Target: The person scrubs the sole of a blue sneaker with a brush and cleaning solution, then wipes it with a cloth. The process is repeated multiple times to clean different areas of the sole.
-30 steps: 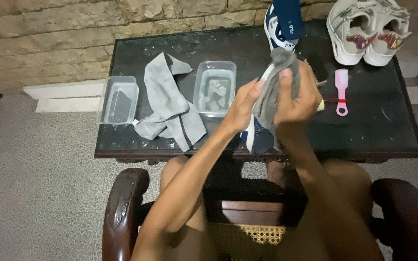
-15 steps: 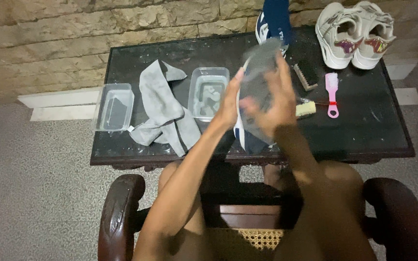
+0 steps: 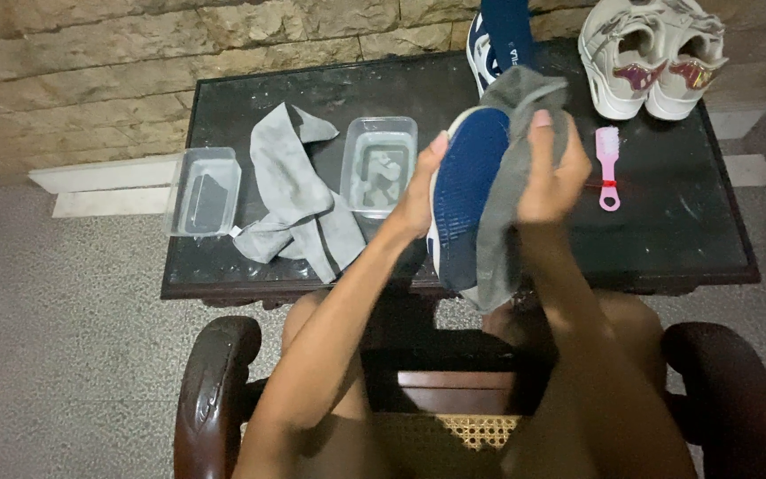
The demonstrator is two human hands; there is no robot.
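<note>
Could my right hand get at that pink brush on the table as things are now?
Probably yes, once freed. The pink brush lies in the open on the dark table, just beside the right hand, nothing between them. But that hand is pressing a grey cloth onto the blue shoe.

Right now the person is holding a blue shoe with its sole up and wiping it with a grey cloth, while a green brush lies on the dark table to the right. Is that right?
Nearly. The brush is pink, not green, as the head view shows. The rest stands: the left hand steadies the blue shoe sole up, the right hand presses the grey cloth to it, and the brush lies on the dark table to the right.
</note>
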